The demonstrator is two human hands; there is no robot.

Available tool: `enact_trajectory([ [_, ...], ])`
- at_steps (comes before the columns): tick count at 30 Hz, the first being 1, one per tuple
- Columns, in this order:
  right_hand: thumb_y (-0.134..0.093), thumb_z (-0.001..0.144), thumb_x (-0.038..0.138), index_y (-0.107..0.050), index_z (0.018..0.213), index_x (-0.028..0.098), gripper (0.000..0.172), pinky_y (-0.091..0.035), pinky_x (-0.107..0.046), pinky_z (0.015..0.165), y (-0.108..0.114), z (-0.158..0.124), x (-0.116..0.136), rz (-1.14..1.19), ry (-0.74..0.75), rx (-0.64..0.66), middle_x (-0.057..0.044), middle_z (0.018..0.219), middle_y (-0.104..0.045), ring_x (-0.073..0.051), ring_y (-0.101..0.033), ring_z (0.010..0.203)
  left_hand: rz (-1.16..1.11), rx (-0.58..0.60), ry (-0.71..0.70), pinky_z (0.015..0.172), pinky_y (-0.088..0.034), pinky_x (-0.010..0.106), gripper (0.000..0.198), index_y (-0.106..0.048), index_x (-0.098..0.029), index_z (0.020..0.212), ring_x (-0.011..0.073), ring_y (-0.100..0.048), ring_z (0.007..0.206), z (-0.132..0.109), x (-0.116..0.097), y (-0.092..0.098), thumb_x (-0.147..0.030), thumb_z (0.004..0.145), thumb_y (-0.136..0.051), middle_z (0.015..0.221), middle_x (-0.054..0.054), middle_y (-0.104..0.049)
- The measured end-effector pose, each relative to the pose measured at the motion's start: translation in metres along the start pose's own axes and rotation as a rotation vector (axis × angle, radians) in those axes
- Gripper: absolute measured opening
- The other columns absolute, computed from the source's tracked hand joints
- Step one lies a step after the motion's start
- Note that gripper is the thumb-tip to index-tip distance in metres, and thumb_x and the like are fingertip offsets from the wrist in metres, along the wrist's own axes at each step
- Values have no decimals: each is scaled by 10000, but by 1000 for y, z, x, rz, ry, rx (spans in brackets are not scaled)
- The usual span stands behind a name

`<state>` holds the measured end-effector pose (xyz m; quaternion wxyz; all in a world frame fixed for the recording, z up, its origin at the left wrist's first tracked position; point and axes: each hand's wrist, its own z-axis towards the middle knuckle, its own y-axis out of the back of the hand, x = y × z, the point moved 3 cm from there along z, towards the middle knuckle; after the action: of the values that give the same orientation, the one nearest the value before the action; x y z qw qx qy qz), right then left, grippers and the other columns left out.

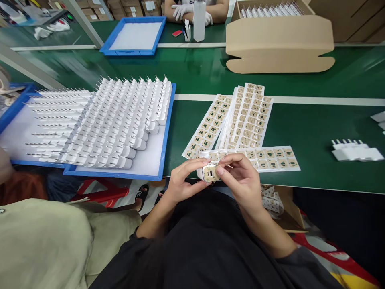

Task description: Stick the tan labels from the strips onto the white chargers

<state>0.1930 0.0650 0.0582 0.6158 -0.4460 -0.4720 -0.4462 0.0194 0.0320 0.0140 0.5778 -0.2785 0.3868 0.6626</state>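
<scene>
At the bench edge my left hand (pixel 184 180) is closed around a white charger (pixel 200 173), its port face turned toward me. A tan sticker (pixel 208 174) with cut-outs lies on that face, and port openings show through it. The thumb and index finger of my right hand (pixel 243 181) pinch the sticker's right edge; how much of it is stuck down I cannot tell. Just beyond my hands lies a sticker sheet (pixel 278 157), partly covered by my fingers. Further back, more sticker sheets (pixel 248 116) overlap in a fanned pile.
On the left, a blue tray (pixel 150 171) carries rows of white chargers (pixel 120 120), pins up. Several white chargers (pixel 356 151) rest at the right. Across the bench are another blue tray (pixel 135 36), an open carton (pixel 279 44), a white bottle (pixel 199 22) and a person's gloved hands.
</scene>
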Motion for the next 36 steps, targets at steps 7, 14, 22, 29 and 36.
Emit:
enact_trajectory([
  [7,-784,873,237,-689,969,257,137,-583,-254,673,-1,-1,2,22,3,-2,1,846,-645,-136,-632,736,25,5,-50,1052,-578,440,555,-613,-263,1358,259,-709,1199,2,-2,0,-189,843,-806,1290,109,-736],
  [14,-750,879,164,-686,978,251,146,-575,-209,682,-2,0,2,28,6,11,23,838,-637,-105,-632,729,48,4,-104,1047,-583,414,575,-609,-240,1371,244,-712,1193,4,-3,1,-165,837,-809,1284,115,-738],
  [22,-738,892,181,-673,997,243,138,-572,-220,657,-2,0,2,-31,-3,26,16,822,-649,-117,-645,725,62,-3,-102,1039,-587,412,576,-617,-239,1356,249,-718,1183,5,-6,2,-145,823,-814,1275,121,-740],
  [29,-715,909,181,-662,1026,248,145,-565,-198,627,-3,0,2,-103,16,28,18,841,-650,-111,-647,742,103,-1,-99,1024,-596,434,559,-604,-256,1362,262,-716,1190,5,-5,2,-175,845,-798,1265,118,-744],
  [36,-725,911,184,-648,1123,262,238,-602,-238,674,-6,-2,2,-333,151,2,25,851,-642,-120,-640,750,134,7,-100,1041,-584,425,574,-605,-248,1366,251,-701,1205,6,-6,2,-123,837,-789,1285,124,-729],
])
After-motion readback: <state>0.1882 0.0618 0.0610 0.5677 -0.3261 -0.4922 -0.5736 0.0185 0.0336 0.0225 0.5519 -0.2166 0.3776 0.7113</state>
